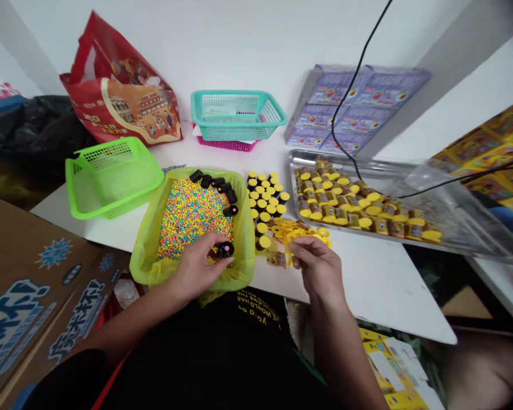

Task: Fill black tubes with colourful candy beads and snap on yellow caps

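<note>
My left hand [199, 265] is closed around a small black canister [226, 249], its open end up with a bit of pink inside. It is over a basket lined with yellow plastic [139, 259], filled with small multicoloured beads [192, 219]. Several more black canisters [232, 196] lie along the bead pile's far and right edges. My right hand [318, 265] pinches thumb and fingers together beside a heap of yellow plastic rings [299, 229]; whatever is between the fingertips is too small to make out. Between the hands stand several black canisters with yellow caps [264, 243].
A metal tray [294, 171] of yellow-capped, labelled canisters [353, 204] is at right, partly under clear plastic. Green basket [113, 196], teal basket [239, 131], red bag [128, 114] and purple boxes [337, 108] line the back. A black cable [346, 91] hangs over the tray. Cartons [38, 296] stand left.
</note>
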The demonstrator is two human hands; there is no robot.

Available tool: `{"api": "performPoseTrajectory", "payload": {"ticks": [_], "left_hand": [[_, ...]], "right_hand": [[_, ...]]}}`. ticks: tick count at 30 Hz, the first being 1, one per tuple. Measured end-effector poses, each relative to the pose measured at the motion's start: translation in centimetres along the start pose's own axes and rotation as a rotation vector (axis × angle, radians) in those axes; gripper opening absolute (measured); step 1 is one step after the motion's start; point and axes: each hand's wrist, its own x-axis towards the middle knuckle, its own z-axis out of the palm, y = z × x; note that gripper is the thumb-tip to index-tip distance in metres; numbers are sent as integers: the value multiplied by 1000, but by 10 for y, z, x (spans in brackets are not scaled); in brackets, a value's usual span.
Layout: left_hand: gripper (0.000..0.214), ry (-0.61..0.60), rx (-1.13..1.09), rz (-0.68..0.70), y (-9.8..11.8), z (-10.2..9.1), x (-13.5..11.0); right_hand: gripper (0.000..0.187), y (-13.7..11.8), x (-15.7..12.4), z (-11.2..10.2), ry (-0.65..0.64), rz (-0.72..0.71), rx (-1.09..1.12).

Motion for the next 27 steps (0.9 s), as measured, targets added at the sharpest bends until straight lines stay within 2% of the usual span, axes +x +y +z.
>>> {"api": "performPoseTrajectory", "payload": {"ticks": [4, 6, 7, 12, 20, 24, 27], "left_hand": [[18, -54, 5, 7, 8, 4, 3], [18, -59, 17, 17, 11, 4, 4], [17, -55, 24, 19, 13, 3, 3], [15, -14, 14, -11, 15, -2, 3], [17, 48, -133, -98, 11, -2, 3], [15, 125, -231, -118, 9, 0, 2], [15, 197, -238, -86, 10, -1, 2]], "right_hand": [[22, -35, -25, 38, -515, 121, 201], [23, -41, -32, 58, -677, 150, 218], [23, -42, -33, 66, -712, 144, 208], [19, -37, -31, 86, -631, 10, 73], [21, -32, -32, 95, -476, -6, 4], [21, -38, -37, 97, -589, 39, -98], [24, -37, -40, 100, -678, 157, 5]]}}
